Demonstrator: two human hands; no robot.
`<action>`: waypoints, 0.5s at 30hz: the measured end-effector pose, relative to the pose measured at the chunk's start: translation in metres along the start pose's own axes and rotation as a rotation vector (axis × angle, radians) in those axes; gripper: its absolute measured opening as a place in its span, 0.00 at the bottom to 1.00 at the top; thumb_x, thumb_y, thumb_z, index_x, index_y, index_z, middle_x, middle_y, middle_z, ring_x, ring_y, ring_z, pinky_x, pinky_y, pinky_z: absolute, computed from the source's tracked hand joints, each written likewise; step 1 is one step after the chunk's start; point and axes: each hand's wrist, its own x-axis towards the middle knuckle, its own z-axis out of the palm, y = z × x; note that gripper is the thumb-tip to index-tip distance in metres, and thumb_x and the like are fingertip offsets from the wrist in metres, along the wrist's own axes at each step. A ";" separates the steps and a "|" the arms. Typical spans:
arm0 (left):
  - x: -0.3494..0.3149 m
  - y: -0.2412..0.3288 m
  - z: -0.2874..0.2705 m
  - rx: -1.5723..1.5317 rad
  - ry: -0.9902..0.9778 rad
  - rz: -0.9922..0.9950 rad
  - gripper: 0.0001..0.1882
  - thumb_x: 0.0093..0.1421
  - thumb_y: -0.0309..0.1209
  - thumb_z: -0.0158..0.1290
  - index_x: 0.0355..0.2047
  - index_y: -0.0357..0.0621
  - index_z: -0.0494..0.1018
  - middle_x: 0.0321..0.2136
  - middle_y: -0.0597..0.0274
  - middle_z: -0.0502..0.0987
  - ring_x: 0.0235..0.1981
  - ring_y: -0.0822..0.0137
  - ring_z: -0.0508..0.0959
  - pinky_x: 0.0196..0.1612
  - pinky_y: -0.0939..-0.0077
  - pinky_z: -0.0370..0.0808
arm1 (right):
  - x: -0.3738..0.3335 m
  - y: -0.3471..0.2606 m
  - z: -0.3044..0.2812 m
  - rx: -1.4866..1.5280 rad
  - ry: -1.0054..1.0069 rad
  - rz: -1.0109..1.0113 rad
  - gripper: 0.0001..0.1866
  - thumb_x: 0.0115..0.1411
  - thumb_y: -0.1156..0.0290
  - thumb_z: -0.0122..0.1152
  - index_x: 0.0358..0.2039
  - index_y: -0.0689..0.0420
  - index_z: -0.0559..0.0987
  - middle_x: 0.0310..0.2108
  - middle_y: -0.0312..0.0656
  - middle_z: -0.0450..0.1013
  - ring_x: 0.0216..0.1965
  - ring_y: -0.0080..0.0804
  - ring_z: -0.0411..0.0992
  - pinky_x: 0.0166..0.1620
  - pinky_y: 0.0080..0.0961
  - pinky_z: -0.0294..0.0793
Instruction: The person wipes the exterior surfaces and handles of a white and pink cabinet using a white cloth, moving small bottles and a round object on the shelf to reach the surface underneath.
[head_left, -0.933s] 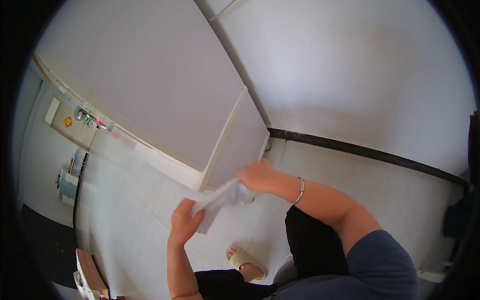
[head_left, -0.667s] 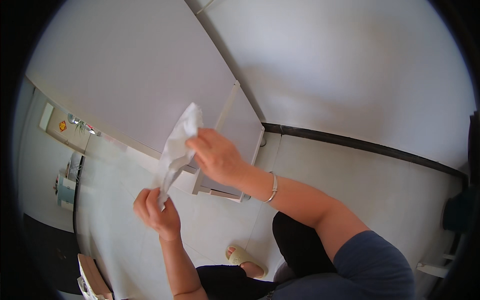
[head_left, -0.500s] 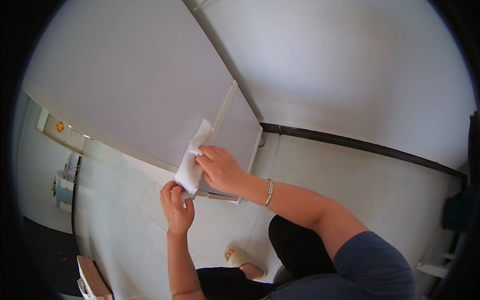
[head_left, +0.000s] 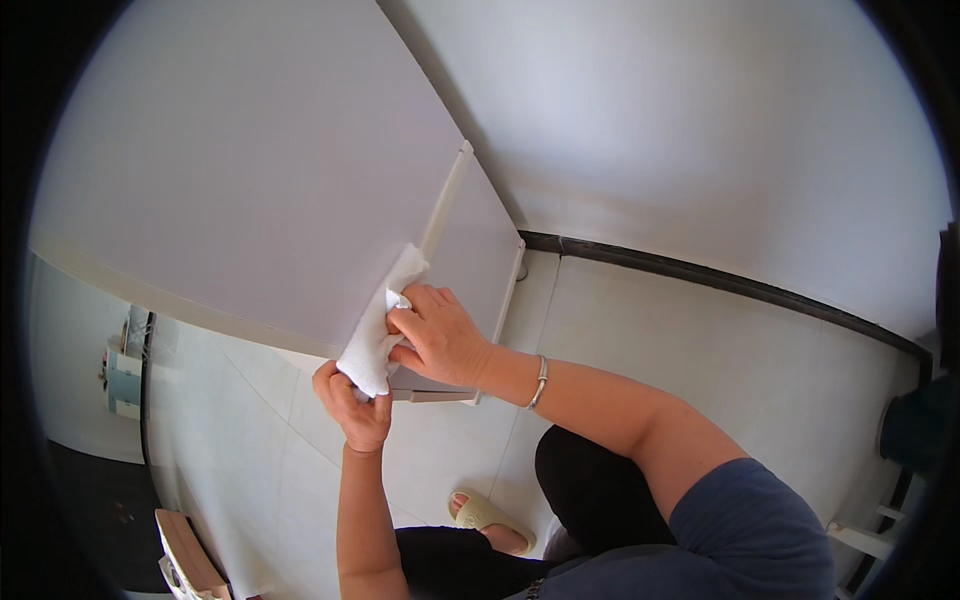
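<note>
A folded white cloth lies along the near edge of a pale cabinet, draped over the corner of its top. My right hand, with a bracelet at the wrist, grips the cloth from the right and presses it to the edge strip. At the cloth's lower end my left hand has its fingers curled round the cabinet corner and the cloth; part of those fingers is hidden behind the cloth.
Below the cabinet are pale floor tiles and my foot in a light green slipper. A white wall with a dark skirting board runs behind. A dark green bin-like object stands far right.
The cabinet looks larger and shifted left as the view moves. My left hand has moved slightly left and down, and the cloth's lower end has shifted with it.
</note>
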 end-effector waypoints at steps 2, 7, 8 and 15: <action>-0.004 -0.003 0.003 -0.010 0.021 0.015 0.18 0.45 0.34 0.55 0.32 0.38 0.61 0.35 0.48 0.63 0.35 0.53 0.63 0.38 0.63 0.62 | -0.001 0.001 0.003 0.039 0.039 -0.014 0.19 0.35 0.68 0.69 0.26 0.53 0.68 0.31 0.41 0.62 0.32 0.36 0.64 0.35 0.29 0.61; -0.008 -0.005 0.010 -0.032 0.119 -0.012 0.17 0.48 0.37 0.53 0.32 0.39 0.62 0.34 0.49 0.64 0.35 0.55 0.64 0.36 0.65 0.63 | -0.006 0.004 0.009 0.062 0.086 -0.005 0.20 0.34 0.67 0.70 0.26 0.53 0.68 0.31 0.40 0.62 0.31 0.36 0.64 0.35 0.29 0.61; -0.007 -0.004 0.012 -0.022 0.135 -0.013 0.16 0.48 0.36 0.52 0.32 0.38 0.62 0.33 0.49 0.64 0.35 0.55 0.64 0.36 0.65 0.63 | -0.006 0.005 0.010 0.066 0.099 -0.008 0.20 0.34 0.67 0.70 0.26 0.53 0.68 0.31 0.41 0.63 0.31 0.36 0.64 0.34 0.30 0.61; -0.004 0.001 0.016 -0.035 0.155 -0.038 0.14 0.47 0.32 0.50 0.32 0.38 0.63 0.33 0.49 0.64 0.34 0.55 0.64 0.37 0.66 0.62 | -0.006 0.009 0.005 0.080 0.120 -0.014 0.20 0.34 0.68 0.70 0.26 0.53 0.68 0.29 0.41 0.63 0.30 0.36 0.63 0.34 0.30 0.61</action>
